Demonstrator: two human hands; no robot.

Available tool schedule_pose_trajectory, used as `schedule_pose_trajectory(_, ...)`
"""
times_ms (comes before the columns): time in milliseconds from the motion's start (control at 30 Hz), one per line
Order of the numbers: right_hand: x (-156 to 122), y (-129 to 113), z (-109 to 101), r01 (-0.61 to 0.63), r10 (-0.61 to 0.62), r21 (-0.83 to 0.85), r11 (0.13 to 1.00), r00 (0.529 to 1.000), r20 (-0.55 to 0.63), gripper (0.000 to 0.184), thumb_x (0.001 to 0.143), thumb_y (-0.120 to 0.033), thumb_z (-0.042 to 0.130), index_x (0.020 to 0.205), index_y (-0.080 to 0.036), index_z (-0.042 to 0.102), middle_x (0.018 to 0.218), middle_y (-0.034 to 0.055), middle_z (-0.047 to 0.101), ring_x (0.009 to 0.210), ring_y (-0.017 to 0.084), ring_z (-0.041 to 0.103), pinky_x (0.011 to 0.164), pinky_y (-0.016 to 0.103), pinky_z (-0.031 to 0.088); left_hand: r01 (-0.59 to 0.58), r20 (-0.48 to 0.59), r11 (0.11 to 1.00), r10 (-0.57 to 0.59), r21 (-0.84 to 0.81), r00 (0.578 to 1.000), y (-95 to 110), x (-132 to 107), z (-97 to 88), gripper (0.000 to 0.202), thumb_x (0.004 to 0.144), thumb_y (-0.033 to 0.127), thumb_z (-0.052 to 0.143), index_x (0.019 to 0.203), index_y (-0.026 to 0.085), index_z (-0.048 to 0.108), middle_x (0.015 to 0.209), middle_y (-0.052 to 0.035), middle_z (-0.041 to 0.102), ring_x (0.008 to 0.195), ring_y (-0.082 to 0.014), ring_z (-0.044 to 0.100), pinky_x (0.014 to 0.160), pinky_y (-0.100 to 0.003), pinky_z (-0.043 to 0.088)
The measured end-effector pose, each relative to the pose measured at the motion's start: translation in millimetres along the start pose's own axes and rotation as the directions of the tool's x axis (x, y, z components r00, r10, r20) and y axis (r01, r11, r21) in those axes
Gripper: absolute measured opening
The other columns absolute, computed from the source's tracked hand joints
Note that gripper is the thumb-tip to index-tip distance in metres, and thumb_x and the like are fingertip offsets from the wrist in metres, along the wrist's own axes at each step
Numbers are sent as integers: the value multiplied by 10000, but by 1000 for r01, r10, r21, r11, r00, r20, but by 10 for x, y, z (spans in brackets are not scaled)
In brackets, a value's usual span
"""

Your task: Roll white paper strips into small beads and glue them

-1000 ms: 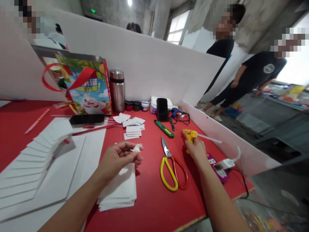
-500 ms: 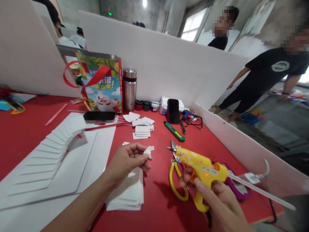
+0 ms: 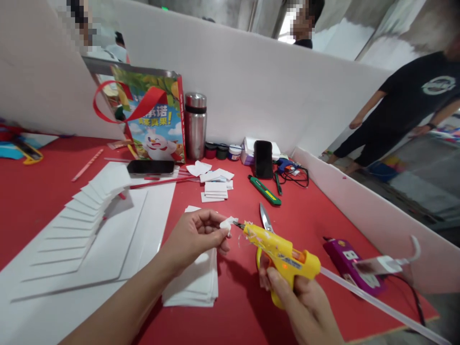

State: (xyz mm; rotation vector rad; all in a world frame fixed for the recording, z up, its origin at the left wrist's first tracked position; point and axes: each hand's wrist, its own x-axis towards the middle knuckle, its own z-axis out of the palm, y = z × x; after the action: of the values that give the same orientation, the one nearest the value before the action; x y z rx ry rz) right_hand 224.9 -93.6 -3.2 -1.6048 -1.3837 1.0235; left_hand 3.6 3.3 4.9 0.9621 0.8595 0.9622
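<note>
My left hand [image 3: 196,235] pinches a small white foam piece [image 3: 227,224] above a stack of white foam rectangles [image 3: 196,285]. My right hand [image 3: 300,299] grips a yellow hot glue gun [image 3: 282,251] with a clear glue stick [image 3: 373,304] trailing out of its back. The gun's nozzle touches the foam piece. Scissors [image 3: 265,221] with yellow and red handles lie under the gun, mostly hidden. All this is over a red table [image 3: 316,215].
A white foam staircase model [image 3: 79,215] sits at left. At the back stand a printed box with red ribbon [image 3: 151,120], a steel flask [image 3: 195,125], paint pots [image 3: 223,151], two phones [image 3: 263,159], a green cutter [image 3: 264,190]. A purple power strip [image 3: 350,266] lies right. People stand beyond the white partition [image 3: 287,96].
My right hand picked the glue gun up from the table's right side and brought it left, until its nozzle met the foam piece in my left hand. The camera view shifted right.
</note>
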Motion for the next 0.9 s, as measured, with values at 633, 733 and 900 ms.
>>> schedule_pose_trajectory(633,-22,-182,90,72,-89,-133,988,989,-122,373,873,-537,611,841,-188,741,648,41,633,594,182,573,536,249,484,23,15,1000,-24,13,1000,32,-20,12,279,737,283,814,898,126,649,656,-17,703,581,-151,708,600,-259,590)
schedule_pose_trajectory(733,-13,-163,73,107,-126,-172,979,987,-98,358,876,-516,615,846,-186,749,618,45,628,565,189,573,494,250,476,29,25,999,-30,25,999,34,-22,7,261,748,287,807,888,129,653,656,-27,714,581,-152,710,609,-261,588)
schedule_pose_trajectory(900,-15,-77,60,101,-118,-180,979,989,-89,348,880,-508,617,923,-195,763,668,59,668,607,210,609,534,263,507,34,24,999,-35,28,999,37,-24,10,264,745,304,812,876,136,657,644,-33,721,571,-156,710,610,-262,584)
